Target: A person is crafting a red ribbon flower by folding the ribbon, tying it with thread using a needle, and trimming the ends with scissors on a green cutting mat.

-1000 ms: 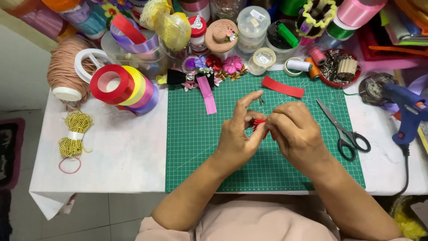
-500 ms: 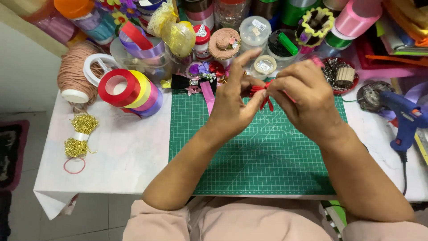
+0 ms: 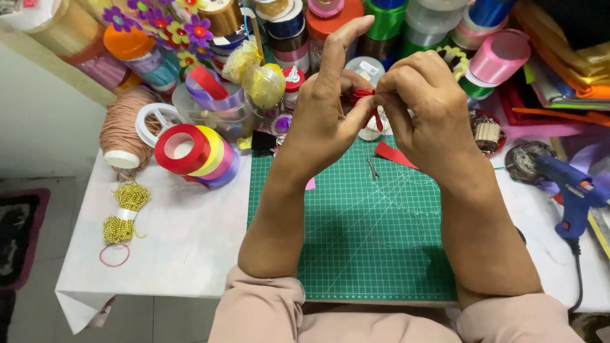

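Both hands are raised above the green cutting mat (image 3: 356, 241). My left hand (image 3: 327, 108) pinches a small folded piece of red ribbon (image 3: 366, 96) between thumb and fingers, its index finger sticking up. My right hand (image 3: 426, 105) grips the same red ribbon from the right side, fingers curled tight. A thin thread or needle (image 3: 372, 166) hangs down below the ribbon toward the mat. A loose strip of red ribbon (image 3: 393, 154) lies on the mat under my right wrist.
Red, yellow and purple ribbon rolls (image 3: 197, 155) lie left of the mat beside a spool of peach cord (image 3: 124, 130) and a gold bead bundle (image 3: 127, 213). A blue glue gun (image 3: 575, 194) rests at the right. Jars and ribbon spools crowd the back.
Both hands have lifted the red ribbon higher off the mat and closer to the camera. The view has tilted, and the scissors have passed out of sight.
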